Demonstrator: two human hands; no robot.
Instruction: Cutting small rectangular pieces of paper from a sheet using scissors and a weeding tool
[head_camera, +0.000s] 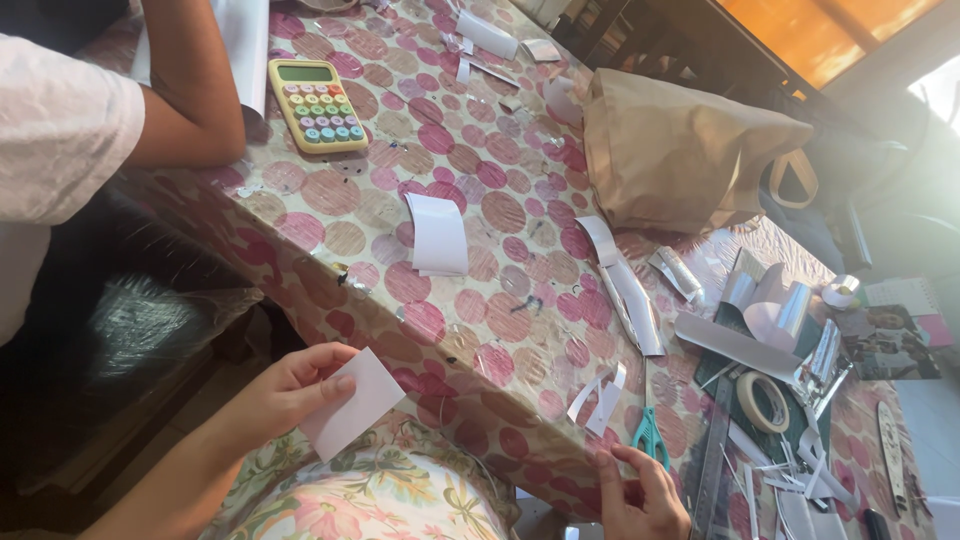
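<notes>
From the head camera, we hold a small white paper card (352, 402) in our left hand (290, 390), fingers (335, 384) pinched together on its upper left edge, so that it hangs over our flowered lap just below the table (330, 195) edge. Our right hand (640, 495) rests on the table's near edge, fingers loosely curled and holding nothing, just beside the teal-handled scissors (650, 432). Near the scissors lie two narrow white paper strips (600, 398), and farther right a roll of masking tape (765, 400) sits among silvery offcuts. A curled white sheet (438, 235) lies mid-table on the pink-dotted cloth. Farther off stand a brown paper bag (680, 150) and a yellow calculator (318, 104), beside another person's bare arm (190, 90).
</notes>
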